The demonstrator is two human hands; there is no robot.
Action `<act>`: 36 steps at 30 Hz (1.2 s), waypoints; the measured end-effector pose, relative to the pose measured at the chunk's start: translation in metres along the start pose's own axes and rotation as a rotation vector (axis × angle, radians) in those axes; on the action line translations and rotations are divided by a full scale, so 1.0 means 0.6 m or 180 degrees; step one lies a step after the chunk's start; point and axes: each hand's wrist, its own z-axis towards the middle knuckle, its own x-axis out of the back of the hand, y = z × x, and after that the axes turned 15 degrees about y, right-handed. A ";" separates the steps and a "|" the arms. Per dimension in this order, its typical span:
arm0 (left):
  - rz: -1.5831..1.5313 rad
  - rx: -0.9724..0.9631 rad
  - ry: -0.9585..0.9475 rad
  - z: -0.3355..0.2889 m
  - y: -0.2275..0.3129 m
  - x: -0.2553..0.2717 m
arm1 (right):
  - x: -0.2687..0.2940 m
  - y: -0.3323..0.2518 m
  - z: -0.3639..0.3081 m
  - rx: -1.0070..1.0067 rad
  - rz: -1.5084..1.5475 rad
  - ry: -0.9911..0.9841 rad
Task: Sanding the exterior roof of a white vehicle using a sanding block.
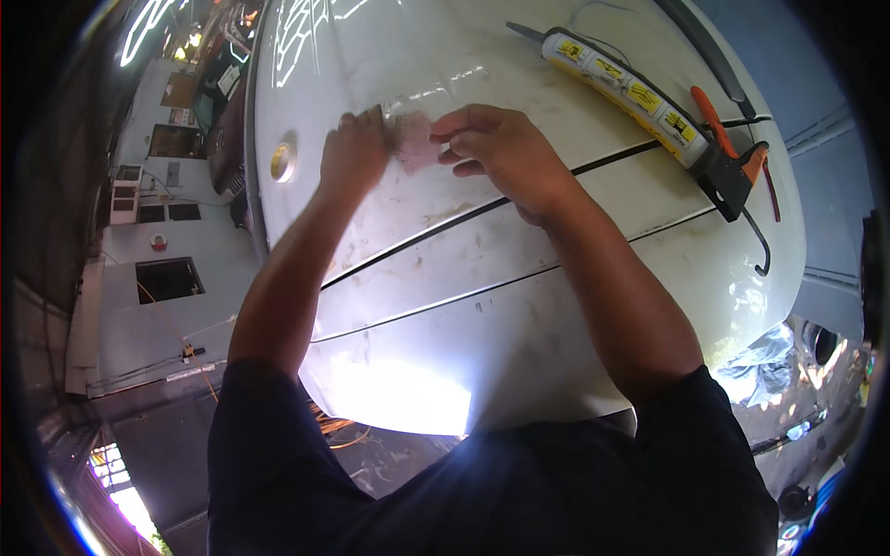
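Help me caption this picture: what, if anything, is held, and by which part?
It cannot be told: the left hand is by the left edge of a pink patch, the right hand by its right; no clear grip shows.

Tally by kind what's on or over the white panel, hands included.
Hands: 2 (left hand, right hand)
Pinkish patch: 1
Caulking gun: 1
Cartridge in it: 1
Tape roll: 1
Total: 6

White vehicle panel (445, 264) with caulking gun (723, 176), tape roll (288, 157), pinkish patch (414, 148)
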 end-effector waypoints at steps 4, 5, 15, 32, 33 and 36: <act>-0.0247 0.0368 -0.0481 -0.012 0.035 0.011 | 0.017 0.015 0.002 -0.0114 -0.0069 0.0077; -0.0200 0.0120 -0.0053 -0.061 0.056 0.020 | 0.024 0.009 0.003 -0.0070 -0.0003 0.0112; -0.0412 0.0570 -0.0335 -0.019 0.062 0.027 | 0.026 0.007 0.002 -0.0075 0.0023 0.0174; -0.0198 0.0313 0.0145 -0.007 0.008 -0.007 | 0.002 -0.008 -0.011 -0.0129 0.0186 0.0053; -0.0106 0.0320 0.0104 0.001 0.014 -0.009 | 0.006 -0.005 -0.011 -0.0155 0.0134 0.0065; -0.0362 0.0267 -0.0027 -0.058 0.070 0.029 | 0.028 0.003 -0.005 -0.0209 0.0157 0.0075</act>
